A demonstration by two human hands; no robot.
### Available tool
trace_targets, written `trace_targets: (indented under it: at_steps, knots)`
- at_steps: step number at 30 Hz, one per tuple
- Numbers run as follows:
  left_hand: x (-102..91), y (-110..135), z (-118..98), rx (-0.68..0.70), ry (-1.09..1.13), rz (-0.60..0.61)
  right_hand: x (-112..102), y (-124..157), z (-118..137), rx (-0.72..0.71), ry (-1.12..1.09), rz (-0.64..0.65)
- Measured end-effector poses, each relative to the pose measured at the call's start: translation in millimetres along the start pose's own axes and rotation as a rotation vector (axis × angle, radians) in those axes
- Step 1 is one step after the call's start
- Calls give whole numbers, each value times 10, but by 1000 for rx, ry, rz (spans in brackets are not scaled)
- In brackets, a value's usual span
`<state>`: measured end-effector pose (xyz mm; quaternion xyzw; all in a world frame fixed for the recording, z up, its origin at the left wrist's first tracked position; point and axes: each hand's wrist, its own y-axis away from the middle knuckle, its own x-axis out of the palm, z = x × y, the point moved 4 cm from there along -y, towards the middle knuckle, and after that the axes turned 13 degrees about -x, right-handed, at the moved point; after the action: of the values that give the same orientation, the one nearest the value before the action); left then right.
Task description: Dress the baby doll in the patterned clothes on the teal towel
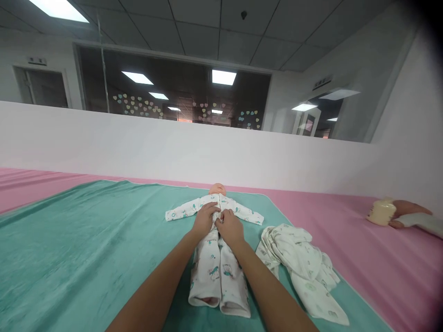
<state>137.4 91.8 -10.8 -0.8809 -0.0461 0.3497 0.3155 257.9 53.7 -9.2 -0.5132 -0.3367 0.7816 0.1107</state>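
A baby doll [217,189] lies on its back on a teal blanket [86,240], dressed in a white printed romper [212,272] with arms spread out. My left hand [205,218] and my right hand [229,227] rest side by side on the doll's belly. Both pinch the front closure of the romper, fingers curled on the fabric. Only the top of the doll's head shows beyond the collar.
A crumpled white printed garment [304,263] lies to the right of the doll. Farther right, on the pink sheet [380,263], another person's hand [411,214] holds a cream bottle [381,212]. A white low wall [173,147] runs behind the bed.
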Motion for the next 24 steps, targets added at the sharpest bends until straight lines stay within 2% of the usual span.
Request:
trace_targets:
  at_steps: [9, 24]
  knots:
    - [40, -3, 57, 35, -3, -7, -4, 9, -34, -74, -87, -79]
    - [37, -10, 42, 34, -39, 7, 6, 0, -185, -50, -364, -132]
